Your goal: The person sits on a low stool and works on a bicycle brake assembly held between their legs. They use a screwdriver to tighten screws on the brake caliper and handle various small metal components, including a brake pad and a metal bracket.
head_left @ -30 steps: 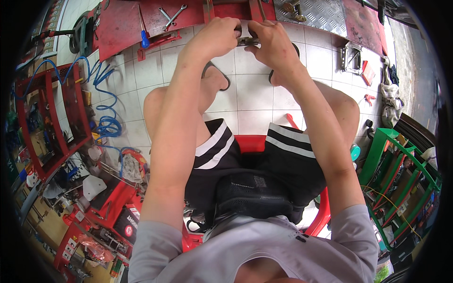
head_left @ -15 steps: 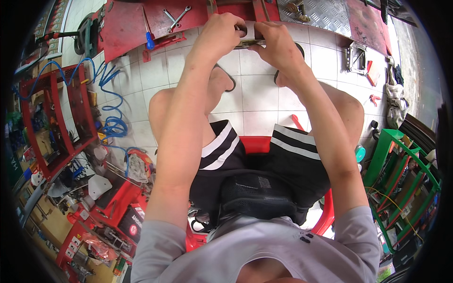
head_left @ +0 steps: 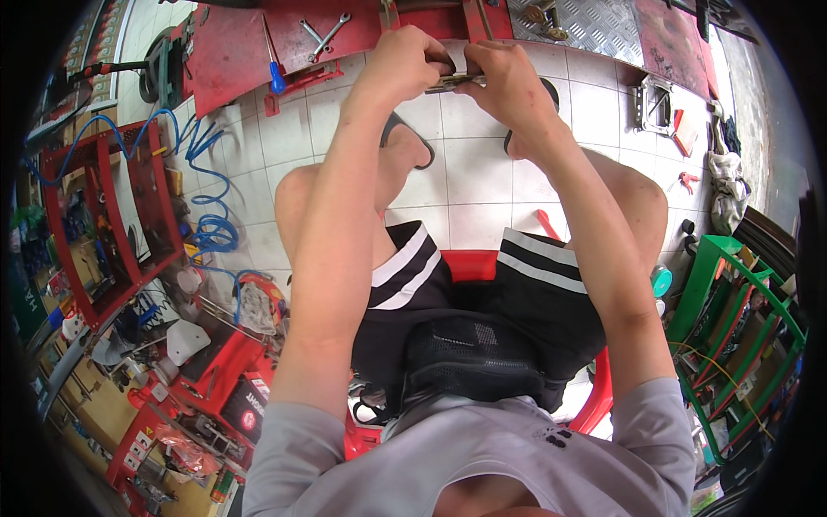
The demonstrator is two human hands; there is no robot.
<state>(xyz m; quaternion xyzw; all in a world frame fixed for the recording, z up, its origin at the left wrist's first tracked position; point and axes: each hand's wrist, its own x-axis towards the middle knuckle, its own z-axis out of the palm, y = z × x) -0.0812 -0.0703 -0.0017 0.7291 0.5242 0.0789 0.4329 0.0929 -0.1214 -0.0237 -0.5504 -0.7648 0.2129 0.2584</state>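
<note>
My left hand and my right hand meet at the front edge of a red work platform. Between them is a small, narrow metal part, gripped from both sides with bent fingers and thumbs. Its exact kind is too small to make out, and the fingers hide its ends. To the left on the platform lies a screwdriver with a blue handle, its shaft pointing away. Beside it, two wrenches lie crossed.
Gold-coloured metal parts rest on a treadplate at the right. A coiled blue hose hangs at the left by a red frame. At the right stands a green rack. I sit on a red chair above white floor tiles.
The view has shifted slightly, so things sit a little further right. Both hands keep hold of the metal part; my left fingers have moved slightly on it.
</note>
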